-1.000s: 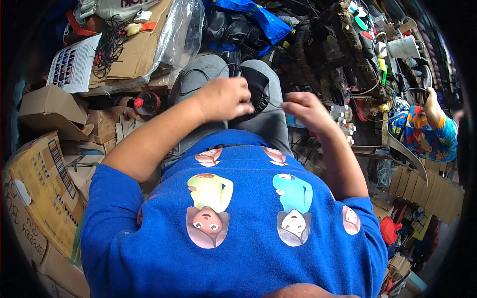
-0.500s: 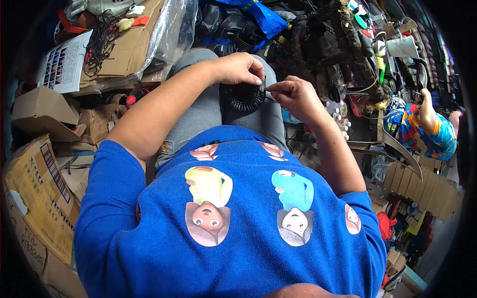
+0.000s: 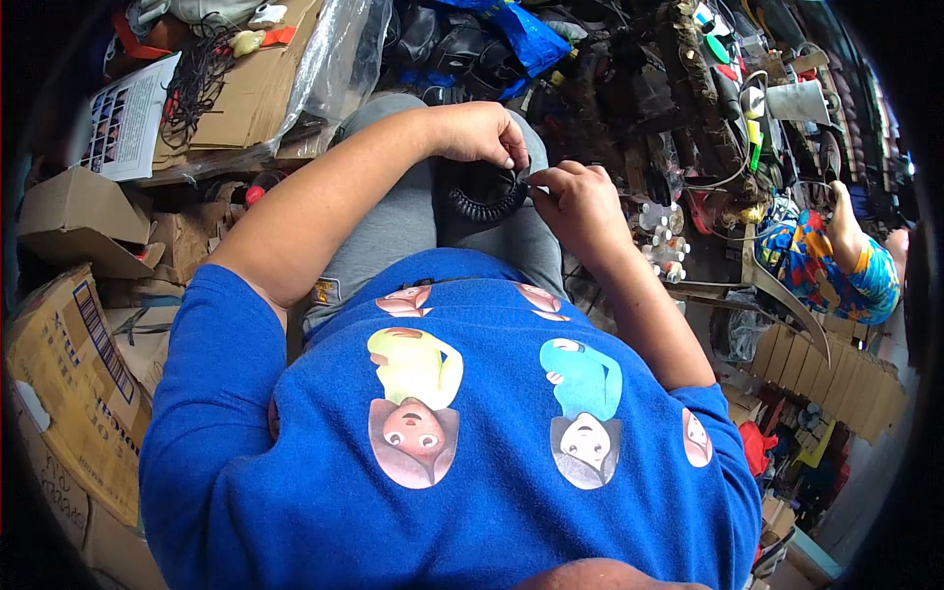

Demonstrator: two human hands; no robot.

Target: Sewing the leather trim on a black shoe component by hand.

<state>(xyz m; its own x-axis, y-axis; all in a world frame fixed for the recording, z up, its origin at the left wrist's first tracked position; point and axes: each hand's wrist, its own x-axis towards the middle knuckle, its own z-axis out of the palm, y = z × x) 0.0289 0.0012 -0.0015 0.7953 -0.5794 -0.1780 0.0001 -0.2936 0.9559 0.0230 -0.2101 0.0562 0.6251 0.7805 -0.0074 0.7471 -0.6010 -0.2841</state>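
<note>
On my lap, against the grey trousers (image 3: pixel 393 211), rests a round black piece with a ridged, ribbed edge (image 3: pixel 489 208). Its inside is too dark to make out. My left hand (image 3: pixel 482 136) reaches over its far side, fingertips pinched together at its upper right edge. At the right edge of the same piece is my right hand (image 3: pixel 582 202), thumb and forefinger pressed together. What the right fingertips pinch is too small to name. The two hands are close but apart.
At the left are flat cardboard (image 3: pixel 251 103), a printed sheet (image 3: pixel 123 118), black cords (image 3: pixel 197 93) and boxes (image 3: pixel 84 221). Small bottles (image 3: pixel 661 236) and a curved metal strip (image 3: pixel 795 313) lie right. Another person in bright patterned clothing (image 3: pixel 831 261) sits at the far right.
My right hand has shifted slightly down, its fingers closer to the black piece's edge. The left hand remains at the piece, its fingertips slightly moved to the right.
</note>
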